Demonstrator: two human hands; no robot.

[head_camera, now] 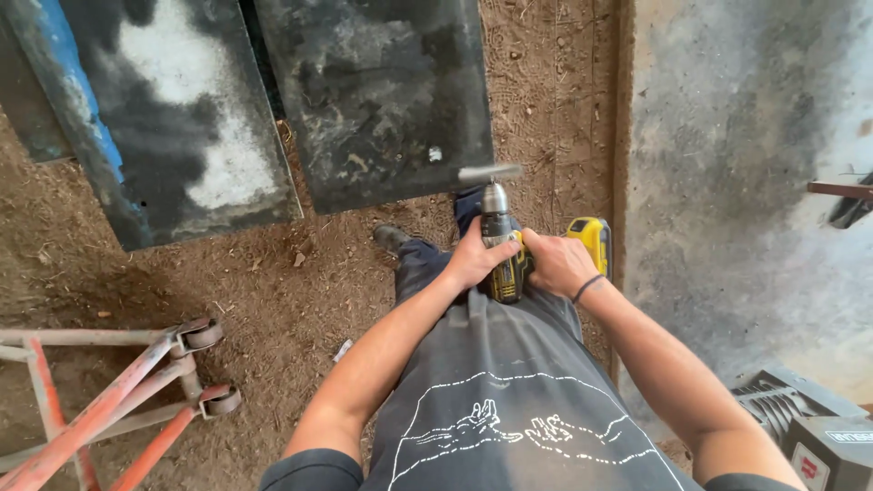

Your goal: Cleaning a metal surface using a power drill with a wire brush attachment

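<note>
Both hands (518,262) grip yellow-black cordless drill (502,250).

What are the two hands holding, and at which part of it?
Both hold one yellow-and-black cordless drill. The left hand wraps its body just behind the chuck; the right hand grips the handle end near the battery.

left hand (475,259) wrapped round front of yellow-black cordless drill (506,259) | right hand (559,264) grips its handle | blurred bit (489,172) at edge of dark metal sheet (382,91) | orange wheeled frame (118,400) lower left on dirt
</note>
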